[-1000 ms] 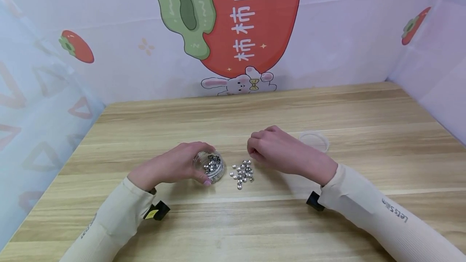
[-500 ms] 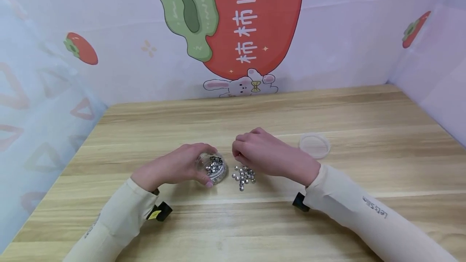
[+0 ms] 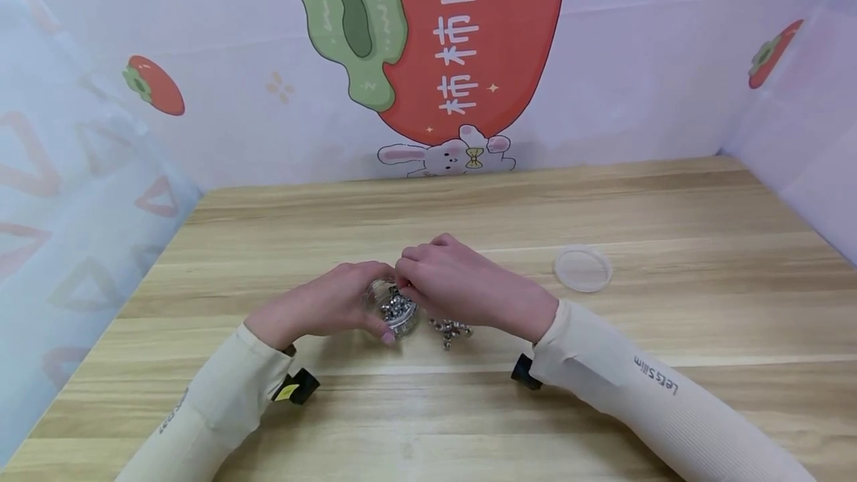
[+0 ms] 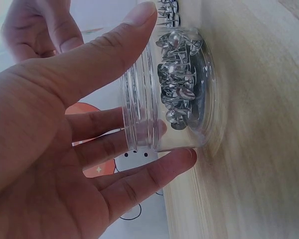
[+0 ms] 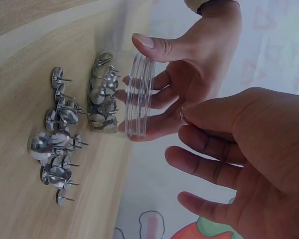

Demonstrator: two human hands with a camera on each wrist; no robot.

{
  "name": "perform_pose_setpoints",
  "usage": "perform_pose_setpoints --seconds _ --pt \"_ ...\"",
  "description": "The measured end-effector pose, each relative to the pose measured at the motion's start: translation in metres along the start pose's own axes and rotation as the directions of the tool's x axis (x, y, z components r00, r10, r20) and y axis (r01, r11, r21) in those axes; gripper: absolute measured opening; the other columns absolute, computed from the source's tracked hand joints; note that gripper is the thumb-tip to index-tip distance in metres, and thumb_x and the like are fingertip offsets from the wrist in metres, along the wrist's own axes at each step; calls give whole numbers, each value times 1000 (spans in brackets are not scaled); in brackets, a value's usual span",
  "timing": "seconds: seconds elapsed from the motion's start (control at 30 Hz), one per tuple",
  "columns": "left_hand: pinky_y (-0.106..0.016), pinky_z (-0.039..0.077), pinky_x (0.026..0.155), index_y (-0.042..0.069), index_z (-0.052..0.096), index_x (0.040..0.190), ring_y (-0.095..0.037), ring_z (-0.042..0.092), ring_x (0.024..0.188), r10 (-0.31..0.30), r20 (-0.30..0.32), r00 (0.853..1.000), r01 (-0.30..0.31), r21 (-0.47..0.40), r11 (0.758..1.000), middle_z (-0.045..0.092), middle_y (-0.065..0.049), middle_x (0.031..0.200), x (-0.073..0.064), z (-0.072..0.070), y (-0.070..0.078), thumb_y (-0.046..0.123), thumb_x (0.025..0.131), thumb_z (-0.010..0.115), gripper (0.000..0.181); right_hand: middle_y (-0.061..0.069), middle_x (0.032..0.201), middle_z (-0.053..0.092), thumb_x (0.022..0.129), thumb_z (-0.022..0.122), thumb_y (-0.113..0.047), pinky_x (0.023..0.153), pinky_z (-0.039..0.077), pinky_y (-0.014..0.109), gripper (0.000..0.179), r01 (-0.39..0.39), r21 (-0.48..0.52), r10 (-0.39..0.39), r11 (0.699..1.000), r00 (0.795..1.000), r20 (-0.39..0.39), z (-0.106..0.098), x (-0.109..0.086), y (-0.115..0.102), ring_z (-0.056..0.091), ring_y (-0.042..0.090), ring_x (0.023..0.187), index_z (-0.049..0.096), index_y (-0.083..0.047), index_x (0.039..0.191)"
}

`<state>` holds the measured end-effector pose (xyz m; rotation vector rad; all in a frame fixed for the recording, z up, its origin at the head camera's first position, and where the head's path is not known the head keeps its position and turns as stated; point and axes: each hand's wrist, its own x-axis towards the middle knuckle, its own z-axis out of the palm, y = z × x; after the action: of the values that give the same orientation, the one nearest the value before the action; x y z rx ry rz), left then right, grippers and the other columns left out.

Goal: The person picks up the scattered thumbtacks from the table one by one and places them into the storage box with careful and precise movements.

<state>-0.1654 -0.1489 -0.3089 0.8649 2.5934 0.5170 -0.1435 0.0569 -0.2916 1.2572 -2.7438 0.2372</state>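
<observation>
My left hand [image 3: 324, 305] holds a clear round plastic jar [image 4: 177, 140] upright on the table, thumb on one side and fingers on the other. Inside lie silver thumbtacks [image 4: 177, 79], heaped on the bottom. My right hand [image 3: 458, 281] is above the jar's right edge in the head view. In the right wrist view its thumb and forefinger pinch a thumbtack [image 5: 182, 114], mostly covered by the fingertips, just outside the jar's open mouth. To the jar's right is a small loose pile of thumbtacks [image 5: 60, 144], partly hidden under the right hand in the head view.
A clear round lid [image 3: 582, 269] lies flat on the wooden table [image 3: 428, 422], right of and beyond the right hand. Printed cloth walls [image 3: 221, 125] stand along the back and both sides of the table.
My right hand has moved left from beyond the loose pile to the jar's mouth, which uncovers the whole lid. My left hand keeps its hold on the jar in nearly the same place.
</observation>
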Motion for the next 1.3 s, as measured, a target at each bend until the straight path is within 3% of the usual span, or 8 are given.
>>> perform_pose_setpoints --seconds 0.37,0.47,0.57,0.67,0.8,1.17,1.3 --pt "-40 48 94 11 55 129 -19 58 103 -10 2 1000 10 3 1000 63 -2 125 0 -1 2 44 65 86 78 -6 84 62 94 63 -23 96 48 38 6 -2 -17 1 1000 1000 -15 2 0 0 57 8 81 66 -18 93" --pt "-40 48 94 12 54 130 -19 58 102 -13 4 1000 13 3 1000 62 -3 127 0 0 1 44 66 86 79 -5 93 65 93 65 -25 99 47 40 11 -2 7 2 1000 1000 -20 2 -1 1 60 10 89 66 -17 102" --pt "-42 48 95 10 53 132 -20 60 105 -4 3 1000 4 17 1000 61 -6 130 0 0 0 44 67 86 80 0 123 62 89 71 -34 107 41 45 42 -15 43 15 999 1000 0 2 -1 2 58 17 115 59 -17 125" --pt "-45 47 99 7 52 134 -23 62 108 4 0 1000 -4 47 999 60 -9 133 1 0 -1 43 68 85 82 5 153 40 82 74 -48 115 30 54 81 -42 67 39 997 999 35 2 -2 4 39 28 140 37 -19 148" --pt "-46 47 100 5 52 134 -25 62 109 9 -2 1000 -9 76 997 60 -10 134 1 0 -1 43 69 85 83 6 163 20 77 72 -60 118 18 61 103 -65 74 59 995 996 70 3 -3 5 18 34 150 19 -20 156" --pt "-43 49 95 7 51 136 -19 63 98 0 11 1000 -1 58 998 60 -9 133 2 -1 1 44 69 85 84 5 162 23 77 70 -61 119 15 61 102 -64 73 57 995 994 97 4 -3 5 19 33 150 20 -20 156" --pt "-43 49 97 10 50 136 -20 63 102 0 12 1000 -1 45 999 60 -7 132 2 -1 1 43 68 85 83 6 161 26 78 70 -60 118 15 61 99 -55 80 48 995 995 93 5 -3 5 22 32 149 23 -20 155"
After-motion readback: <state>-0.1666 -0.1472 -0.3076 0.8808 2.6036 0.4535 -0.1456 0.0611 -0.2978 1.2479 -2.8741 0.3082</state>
